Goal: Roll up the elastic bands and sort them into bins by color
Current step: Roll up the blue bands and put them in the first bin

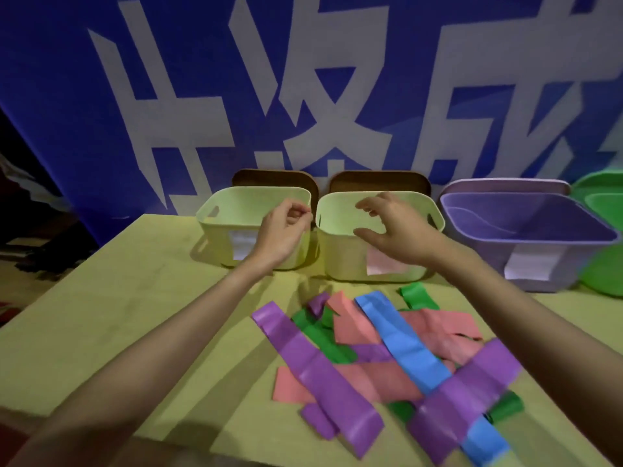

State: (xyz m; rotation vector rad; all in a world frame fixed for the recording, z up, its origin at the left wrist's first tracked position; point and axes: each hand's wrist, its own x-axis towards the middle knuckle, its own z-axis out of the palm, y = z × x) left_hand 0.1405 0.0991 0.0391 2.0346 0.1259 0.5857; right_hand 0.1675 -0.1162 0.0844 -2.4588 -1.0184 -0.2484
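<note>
A loose pile of flat elastic bands lies on the table near me: purple bands [317, 372], a blue band [408, 348], pink bands [435, 328] and green bands [323, 338]. Behind the pile stand two pale green bins [232, 210] [340, 261], a purple bin [546, 230] and a green bin [603, 203] at the far right. My left hand [285, 230] hovers in front of the left pale green bin with its fingers curled, holding nothing I can see. My right hand [391, 224] is spread above the second pale green bin, empty.
White and pink labels are stuck on the bins' fronts. Two brown lids [377, 180] lean behind the pale green bins. A blue banner with large white characters [303, 79] rises behind the table. The table's left edge [67, 281] drops to a dark floor.
</note>
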